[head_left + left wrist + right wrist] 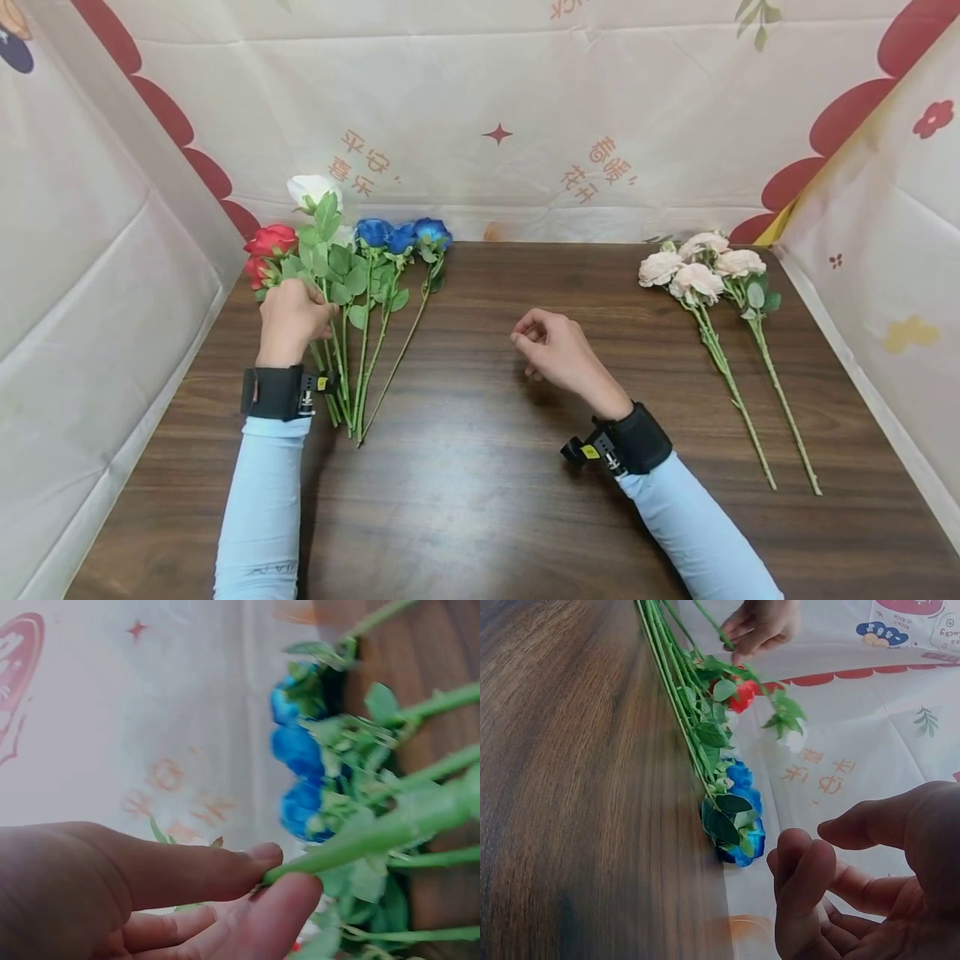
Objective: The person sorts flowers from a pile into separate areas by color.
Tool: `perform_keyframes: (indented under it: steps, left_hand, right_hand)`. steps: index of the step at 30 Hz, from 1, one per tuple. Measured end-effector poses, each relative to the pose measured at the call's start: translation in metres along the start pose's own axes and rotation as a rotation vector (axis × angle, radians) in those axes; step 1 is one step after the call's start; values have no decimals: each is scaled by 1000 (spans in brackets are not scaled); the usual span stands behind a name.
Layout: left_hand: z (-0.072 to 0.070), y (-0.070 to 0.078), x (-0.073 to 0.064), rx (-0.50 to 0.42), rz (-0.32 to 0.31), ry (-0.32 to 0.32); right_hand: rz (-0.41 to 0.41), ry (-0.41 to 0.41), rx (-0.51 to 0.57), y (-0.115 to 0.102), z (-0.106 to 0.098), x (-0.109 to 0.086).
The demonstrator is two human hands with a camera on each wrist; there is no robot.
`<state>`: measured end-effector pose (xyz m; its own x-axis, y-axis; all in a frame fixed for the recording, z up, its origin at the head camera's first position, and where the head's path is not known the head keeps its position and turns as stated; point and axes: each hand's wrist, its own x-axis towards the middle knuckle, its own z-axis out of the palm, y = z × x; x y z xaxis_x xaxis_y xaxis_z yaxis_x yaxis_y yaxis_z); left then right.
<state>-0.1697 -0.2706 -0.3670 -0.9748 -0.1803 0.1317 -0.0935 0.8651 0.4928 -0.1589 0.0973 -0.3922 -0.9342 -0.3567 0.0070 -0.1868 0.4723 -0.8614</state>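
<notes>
My left hand [292, 312] pinches the green stem [360, 844] of a white rose [312, 188] between thumb and fingertips. That rose's bloom stands higher than the others, apart from the table in the right wrist view. Red roses [272, 240] lie just left of it, partly behind the hand. Blue roses [401, 237] lie to the right, their stems slanting toward the front. Another white bloom [345, 237] shows among the leaves. My right hand [558, 350] is held over the middle of the table, fingers loosely bent, with nothing between them.
Pale pink roses [697, 279] lie at the right of the brown wooden table [465, 500], stems toward the front. A printed white cloth [480, 100] stands behind the table and along both sides.
</notes>
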Motion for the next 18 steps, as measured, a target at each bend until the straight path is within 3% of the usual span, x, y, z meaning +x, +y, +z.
perform_keyframes:
  steps: [5,8,13,18]
  left_hand:
    - [-6,15,-5,7,31,68]
    - [-7,20,-6,-3,38,71]
    - [0,29,-8,-48,65,10]
    - [13,48,-15,-134,99,-78]
  right_hand:
    - [-3,6,5,1,-2,-1]
    - [4,13,5,1,-4,-2]
    - [18,23,9,0,-4,-3]
    - [8,29,-21,-2,-4,-5]
